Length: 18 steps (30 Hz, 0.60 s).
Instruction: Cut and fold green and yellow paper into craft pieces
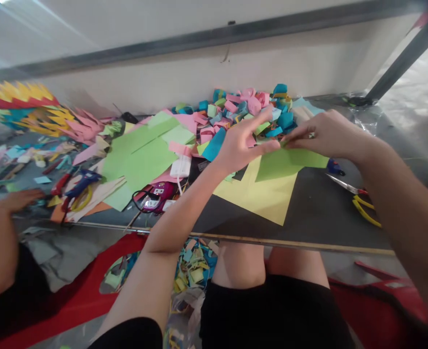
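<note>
Two findings: pinches green sheet (281,165) by its far edge with right hand (328,132), over yellow paper (261,195) right of centre; holds left hand (240,141) open and spread before far heap of paper loops (253,104); cannot confirm its contact with sheet.

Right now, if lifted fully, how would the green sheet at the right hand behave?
The green sheet looks paper-thin, so it is probably very light. The right hand seems to pinch only its upper edge, so the rest may flex or droop.

Dark tabletop (326,213): yellow sheet (267,196) in front, scissors (352,189) at right, paper loops (252,104) heaped.
</note>
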Each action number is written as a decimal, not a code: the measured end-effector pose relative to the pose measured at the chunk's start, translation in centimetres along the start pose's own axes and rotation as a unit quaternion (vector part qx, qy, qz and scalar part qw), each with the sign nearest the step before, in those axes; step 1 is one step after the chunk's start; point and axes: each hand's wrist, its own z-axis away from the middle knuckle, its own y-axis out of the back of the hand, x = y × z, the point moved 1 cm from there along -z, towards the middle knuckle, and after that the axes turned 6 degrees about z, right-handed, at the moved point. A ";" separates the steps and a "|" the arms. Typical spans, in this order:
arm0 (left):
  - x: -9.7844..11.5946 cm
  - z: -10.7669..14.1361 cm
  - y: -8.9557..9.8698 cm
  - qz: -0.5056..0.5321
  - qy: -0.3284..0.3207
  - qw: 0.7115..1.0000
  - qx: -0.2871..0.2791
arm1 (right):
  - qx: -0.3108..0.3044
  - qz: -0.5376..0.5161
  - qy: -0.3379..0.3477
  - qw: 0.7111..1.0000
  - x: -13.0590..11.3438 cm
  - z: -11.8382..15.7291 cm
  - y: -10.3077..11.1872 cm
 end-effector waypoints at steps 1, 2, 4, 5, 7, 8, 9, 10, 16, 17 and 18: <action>0.5 -0.2 -0.6 -0.033 -0.027 0.999 -0.008 | -0.055 0.066 0.073 0.994 -0.7 -0.2 0.1; 0.8 -0.2 -1.3 -0.067 -0.047 0.997 -0.006 | -0.084 0.125 0.128 0.980 -1.3 -0.2 0.3; 0.8 0.2 -2.7 -0.120 -0.065 0.991 0.015 | -0.076 0.202 0.178 0.960 -2.1 0.3 0.6; 0.7 0.6 -3.2 -0.140 -0.067 0.987 0.029 | -0.056 0.218 0.185 0.957 -2.4 0.8 0.6; 0.6 1.2 -4.0 -0.165 -0.067 0.983 0.052 | -0.021 0.210 0.190 0.959 -2.6 1.9 0.5; 0.6 1.5 -4.2 -0.171 -0.068 0.981 0.057 | 0.000 0.192 0.189 0.963 -2.6 2.5 0.5; 0.7 1.6 -4.3 -0.172 -0.070 0.981 0.059 | 0.023 0.173 0.186 0.967 -2.6 3.0 0.4; 0.8 1.7 -4.3 -0.173 -0.073 0.980 0.061 | 0.044 0.157 0.181 0.970 -2.6 3.4 0.2; 1.7 2.1 -4.3 -0.172 -0.108 0.975 0.091 | 0.063 0.152 0.163 0.973 -3.1 3.8 -0.8; 1.8 2.3 -4.4 -0.172 -0.113 0.974 0.094 | 0.056 0.153 0.169 0.972 -3.2 3.7 -1.0; 1.9 2.4 -4.4 -0.172 -0.118 0.973 0.097 | 0.052 0.153 0.176 0.971 -3.2 3.6 -1.0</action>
